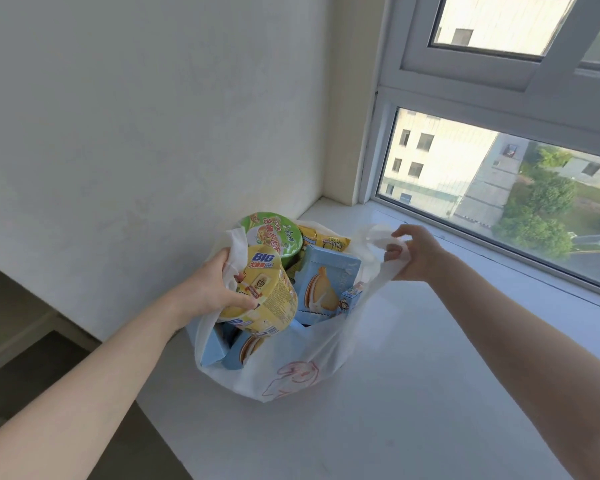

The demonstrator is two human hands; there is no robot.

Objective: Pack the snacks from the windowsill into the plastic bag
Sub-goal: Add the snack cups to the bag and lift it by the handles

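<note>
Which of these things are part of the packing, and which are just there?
Part of the job: white plastic bag, yellow noodle cup, green noodle bowl, pale blue cake boxes, yellow packet, white windowsill, left hand and right hand gripping the bag's handles.
Just there: glass window, white wall.

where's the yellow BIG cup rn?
Head view, centre-left: yellow BIG cup tilted at the mouth of the plastic bag, in the left-hand grip, green cup behind.

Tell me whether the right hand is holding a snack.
No: the right hand pinches only a handle of the plastic bag, no snack.
</note>
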